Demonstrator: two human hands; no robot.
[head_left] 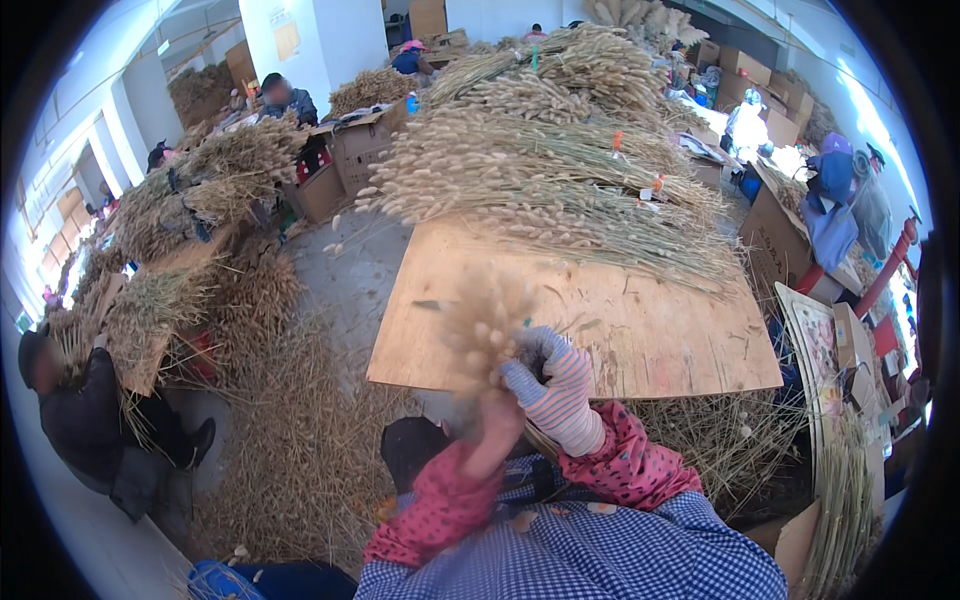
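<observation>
A bunch of fluffy dried grass heads stands up just over the near edge of the wooden tabletop. My right hand, in a striped knitted glove, is closed around its stems. My left hand shows bare skin, is smeared by motion and touches or nearly touches the bunch from below. Its fingers are too blurred to make out. Part of the stems is hidden behind my hands. Across the far half of the tabletop lies a big heap of dried grass, heads to the left and stems to the right.
Loose stalks litter the floor at left and under the table. A person sits at another heaped table on the left. Cardboard boxes and upright stalk bundles stand at right. Other people work farther back.
</observation>
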